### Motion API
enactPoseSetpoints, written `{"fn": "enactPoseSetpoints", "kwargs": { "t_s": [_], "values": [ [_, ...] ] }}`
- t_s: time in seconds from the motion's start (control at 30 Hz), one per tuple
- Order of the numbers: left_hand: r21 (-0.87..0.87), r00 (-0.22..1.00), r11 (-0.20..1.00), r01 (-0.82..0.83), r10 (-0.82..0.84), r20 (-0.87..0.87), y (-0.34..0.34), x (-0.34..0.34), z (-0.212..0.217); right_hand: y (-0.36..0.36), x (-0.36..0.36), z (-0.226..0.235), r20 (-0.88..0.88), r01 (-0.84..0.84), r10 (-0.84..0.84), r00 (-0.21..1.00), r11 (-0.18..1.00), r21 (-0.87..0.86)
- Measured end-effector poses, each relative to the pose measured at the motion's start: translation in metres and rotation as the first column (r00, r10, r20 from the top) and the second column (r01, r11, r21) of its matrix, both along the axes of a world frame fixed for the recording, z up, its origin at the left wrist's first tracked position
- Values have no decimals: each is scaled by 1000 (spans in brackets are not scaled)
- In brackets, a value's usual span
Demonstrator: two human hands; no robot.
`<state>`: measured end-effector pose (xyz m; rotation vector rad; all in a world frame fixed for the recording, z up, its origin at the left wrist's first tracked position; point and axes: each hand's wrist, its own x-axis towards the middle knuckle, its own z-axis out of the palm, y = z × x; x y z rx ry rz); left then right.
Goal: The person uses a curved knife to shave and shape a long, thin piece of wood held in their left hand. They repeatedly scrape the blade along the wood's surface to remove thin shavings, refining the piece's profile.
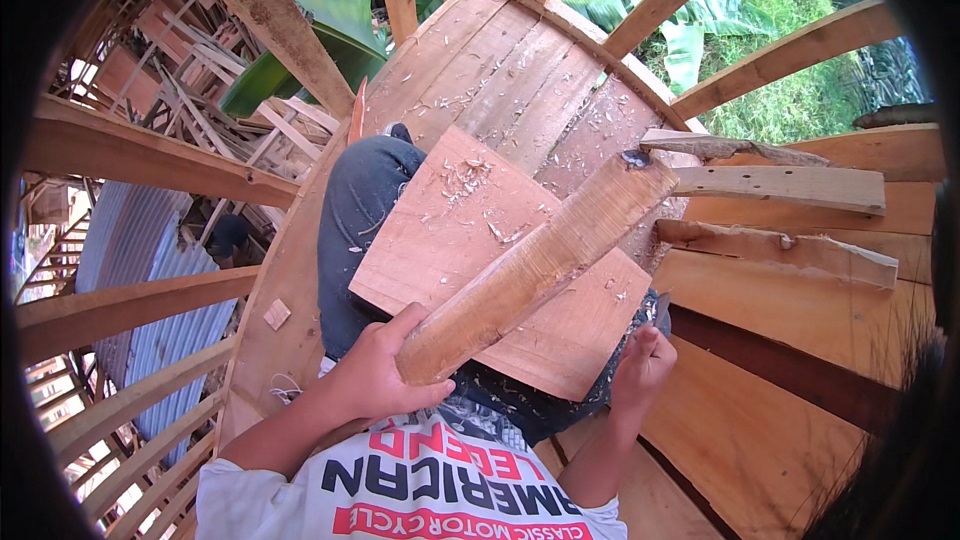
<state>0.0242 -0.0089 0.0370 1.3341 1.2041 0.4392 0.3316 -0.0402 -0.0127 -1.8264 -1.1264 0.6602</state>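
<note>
A thick, long piece of wood (545, 260) slants across my lap, its far end up to the right with a dark knot on it. My left hand (380, 370) is closed round its near end, thumb on one side. Under it a square wooden board (430, 230) lies over my thighs, sprinkled with curled wood shavings (467, 178). To the right of the board my right hand (642, 360) is closed in a fist. A thin, greyish blade-like tool (663, 308) sticks up from the fist; its handle is hidden in the fingers.
Shavings litter the plank floor (500, 70) ahead. Several rough wood offcuts (790, 188) lie at the right on wide orange-brown boards (760, 380). Slanting wooden posts (270, 30) ring the platform. Past them are corrugated sheets (150, 240), scrap timber and banana leaves (340, 40).
</note>
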Motion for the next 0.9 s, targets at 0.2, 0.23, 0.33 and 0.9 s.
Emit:
{"fn": "enactPoseSetpoints", "kwargs": {
  "t_s": [0.2,0.23,0.33,0.9],
  "values": [
    [320,981,933,162,-116,-157,29,26,10,6,-68,18,-513,-250,243,823,967,58],
    [347,979,920,183,-137,-154,29,31,8,8,-75,24,-586,-230,213,782,972,47],
    [333,971,912,240,-216,-105,29,43,9,14,-87,39,-780,-126,80,621,992,1],
    [-479,635,444,757,-329,699,44,12,-33,15,-71,40,-762,-76,95,641,995,60]
  ]
}}
